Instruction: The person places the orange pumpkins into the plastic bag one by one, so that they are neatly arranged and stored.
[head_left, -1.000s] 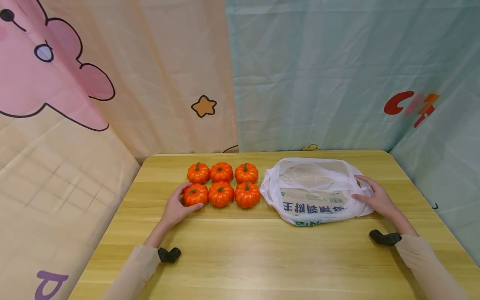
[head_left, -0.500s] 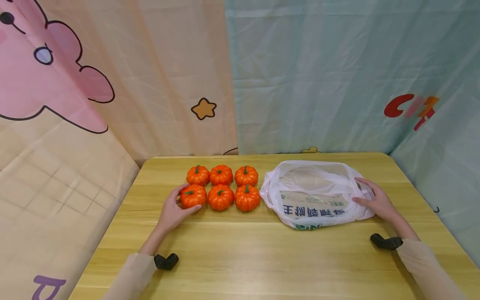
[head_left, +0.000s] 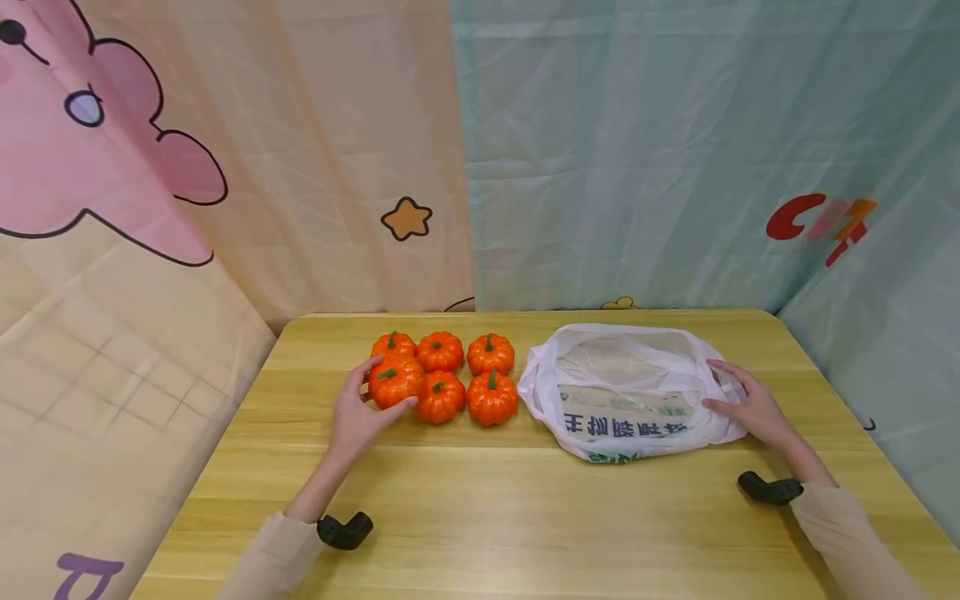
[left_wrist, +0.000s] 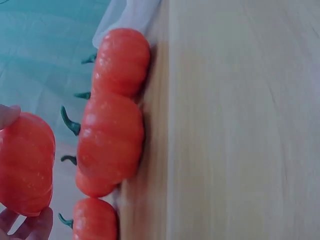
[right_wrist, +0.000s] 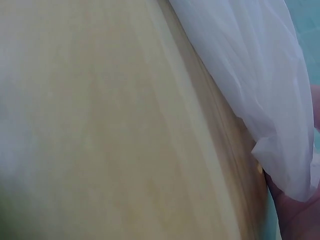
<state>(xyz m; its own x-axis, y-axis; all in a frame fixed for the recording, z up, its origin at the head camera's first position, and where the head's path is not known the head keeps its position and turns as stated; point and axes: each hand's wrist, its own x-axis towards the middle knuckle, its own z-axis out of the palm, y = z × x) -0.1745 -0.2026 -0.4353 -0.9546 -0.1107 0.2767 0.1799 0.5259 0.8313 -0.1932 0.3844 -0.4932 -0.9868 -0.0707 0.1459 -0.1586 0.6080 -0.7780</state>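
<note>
My left hand (head_left: 358, 423) grips a small orange pumpkin (head_left: 396, 383) with a green stem, fingers at its far side and thumb at its near side. In the left wrist view this pumpkin (left_wrist: 26, 162) hangs above the tabletop, apart from the others. Several matching pumpkins (head_left: 441, 397) stand close together in two rows to its right and behind it. On the right, a white plastic bag (head_left: 536, 385) with dark printing lies with its mouth spread wide. My right hand (head_left: 759, 410) holds the bag's right edge between thumb and fingers; the bag (right_wrist: 260, 75) hides part of that hand.
The wooden table (head_left: 525, 517) ends at the back against a printed fabric curtain (head_left: 637, 167). More fabric hangs along the left and right sides. A black wrist device (head_left: 345, 531) sits on the left forearm and another (head_left: 770, 488) on the right.
My left hand has lifted the front-left pumpkin from the table, and it now partly covers the pumpkin behind it. The right hand and the bag stay nearly as they were.
</note>
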